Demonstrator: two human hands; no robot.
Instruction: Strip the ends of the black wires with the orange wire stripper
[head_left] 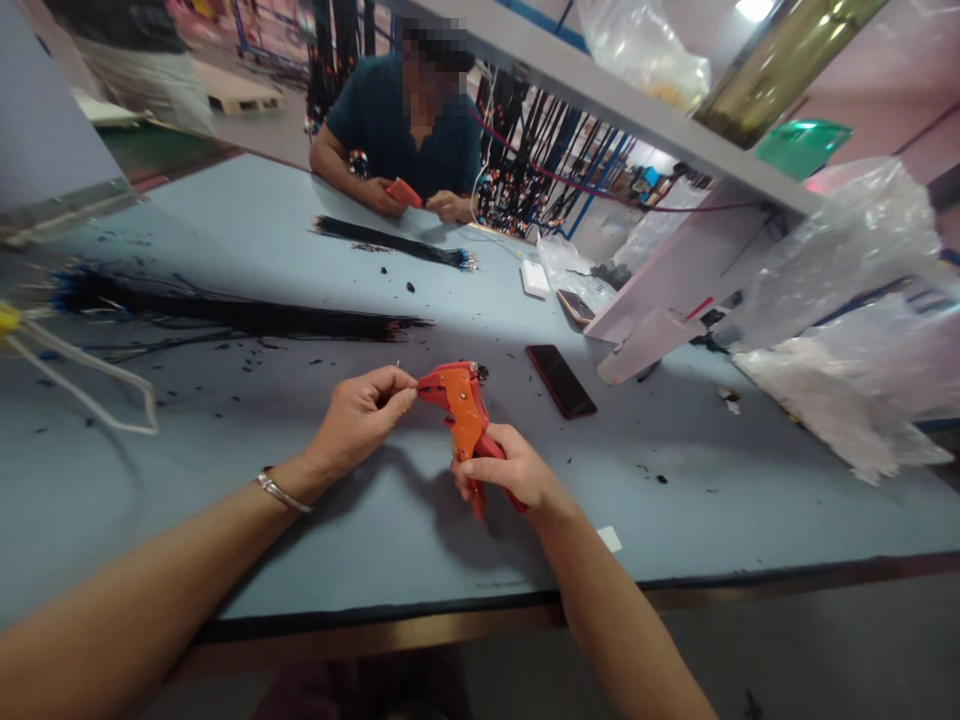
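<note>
Just above the blue worktable [225, 470], the right hand [510, 472] is clenched around the handles of an orange wire stripper [461, 410]. Left hand [360, 415] pinches a thin wire at the stripper's nose; a dark phone [560, 380] lies just beyond.

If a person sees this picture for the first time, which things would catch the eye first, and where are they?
First is the bright orange pistol-shaped wire stripping tool at the centre, gripped by the right hand while the left hand pinches something thin at its nose. Next is the long bundle of black wires lying across the pale blue table on the left. Beyond it, a person in a dark teal shirt sits at the far side, holding a similar red tool.
</note>
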